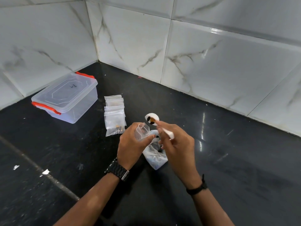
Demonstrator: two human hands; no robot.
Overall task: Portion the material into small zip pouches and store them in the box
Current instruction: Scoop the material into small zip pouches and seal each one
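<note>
My left hand (pixel 132 144) grips a small clear zip pouch (pixel 142 131) with its mouth held open. My right hand (pixel 176 142) holds a white plastic spoon (pixel 152 119) by the handle; a few dark and brown pieces lie in its bowl, just above and to the right of the pouch mouth. Below both hands a larger clear bag of the material (pixel 155 154) lies on the black counter (pixel 228 160). A stack of small zip pouches (pixel 114 115), some with brown bits inside, lies to the left. The clear box (pixel 66 98) with orange latches stands at far left, lid on.
White marble-look wall tiles (pixel 211 62) close in the counter at the back and left, forming a corner. A seam in the counter (pixel 40 168) runs diagonally at lower left, with small white scraps (pixel 45 172) beside it.
</note>
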